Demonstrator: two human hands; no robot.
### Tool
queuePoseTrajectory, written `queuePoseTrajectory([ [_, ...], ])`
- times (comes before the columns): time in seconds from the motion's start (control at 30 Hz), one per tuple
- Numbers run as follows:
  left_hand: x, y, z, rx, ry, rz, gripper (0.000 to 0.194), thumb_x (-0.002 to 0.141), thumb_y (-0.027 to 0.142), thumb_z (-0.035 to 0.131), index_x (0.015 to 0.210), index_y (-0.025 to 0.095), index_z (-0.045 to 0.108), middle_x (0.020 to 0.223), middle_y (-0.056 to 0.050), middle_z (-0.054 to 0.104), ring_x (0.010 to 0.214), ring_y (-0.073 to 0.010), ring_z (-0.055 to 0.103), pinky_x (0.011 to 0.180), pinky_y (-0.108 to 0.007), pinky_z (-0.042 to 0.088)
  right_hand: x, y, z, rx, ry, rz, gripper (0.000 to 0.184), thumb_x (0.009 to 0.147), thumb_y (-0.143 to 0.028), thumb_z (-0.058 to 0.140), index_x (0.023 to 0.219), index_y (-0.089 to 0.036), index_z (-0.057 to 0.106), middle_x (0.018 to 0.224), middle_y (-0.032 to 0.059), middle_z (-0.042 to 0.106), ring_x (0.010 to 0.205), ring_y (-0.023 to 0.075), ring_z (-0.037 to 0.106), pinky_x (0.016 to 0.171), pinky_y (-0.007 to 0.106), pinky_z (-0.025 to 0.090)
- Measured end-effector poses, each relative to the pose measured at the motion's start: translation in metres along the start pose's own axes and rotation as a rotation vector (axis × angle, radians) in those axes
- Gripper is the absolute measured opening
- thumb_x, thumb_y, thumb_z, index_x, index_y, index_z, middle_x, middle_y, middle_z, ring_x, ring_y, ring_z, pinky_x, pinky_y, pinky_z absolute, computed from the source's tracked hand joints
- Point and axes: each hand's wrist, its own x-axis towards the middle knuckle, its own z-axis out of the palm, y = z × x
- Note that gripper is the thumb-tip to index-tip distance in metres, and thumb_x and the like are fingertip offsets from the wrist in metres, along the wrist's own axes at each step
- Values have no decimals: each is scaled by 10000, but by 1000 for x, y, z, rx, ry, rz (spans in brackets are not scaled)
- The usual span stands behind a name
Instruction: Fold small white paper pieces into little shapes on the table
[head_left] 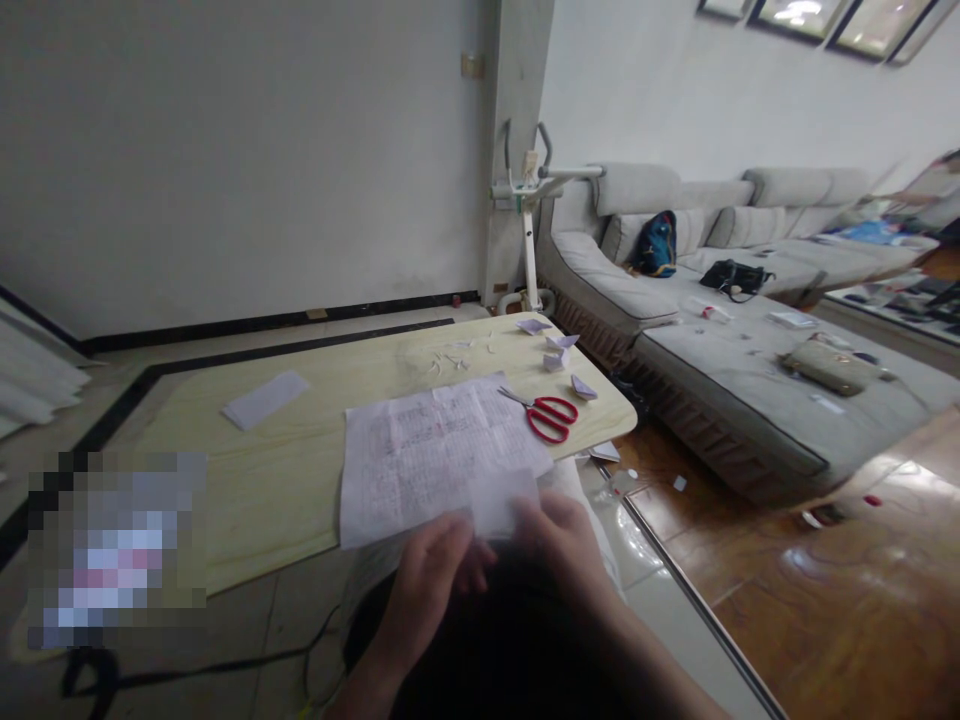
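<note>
A small white sheet of paper [501, 500] is held over my lap at the table's near edge. My left hand [439, 560] is closed on its left side. My right hand [559, 530], somewhat blurred, pinches its right side. Just beyond lies a large creased sheet with writing [427, 450], partly covered by the held paper. Red-handled scissors [551, 418] rest across its right corner, blades pointing left. Several small folded paper shapes, one of them a folded paper piece [582, 388], stand along the table's right end.
Paper scraps [448, 362] are scattered at the back of the pale wooden table [292, 490]. A folded white paper [266, 398] lies on the left. Beyond the table's right end stand a grey sofa [720, 390] and an exercise machine [529, 240]. A blurred-out patch covers the lower left.
</note>
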Motion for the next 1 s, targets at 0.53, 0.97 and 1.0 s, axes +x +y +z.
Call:
queuePoseTrajectory([
  [0.53, 1, -8, 3, 44, 55, -31, 337, 829, 440, 526, 635, 176, 605, 561, -15, 652, 483, -138, 600, 473, -218, 450, -7, -8, 8, -12, -156, -76, 420, 842, -529, 559, 689, -139, 587, 585, -7, 514, 559, 120, 454, 518, 226, 356],
  [0.97, 2, -19, 4, 28, 7, -22, 326, 852, 447, 527, 715, 169, 629, 608, -11, 646, 532, -141, 605, 521, -226, 469, -6, -4, 6, 27, -215, -77, 419, 849, -516, 558, 697, -128, 594, 612, 12, 554, 570, 130, 484, 532, 239, 376],
  [1.0, 1, -18, 3, 31, 6, -20, 327, 854, 441, 526, 702, 169, 625, 603, -11, 645, 532, -141, 606, 523, -225, 469, -6, -4, 6, 20, -207, -77, 421, 847, -517, 561, 692, -127, 596, 610, 10, 547, 569, 127, 477, 528, 236, 372],
])
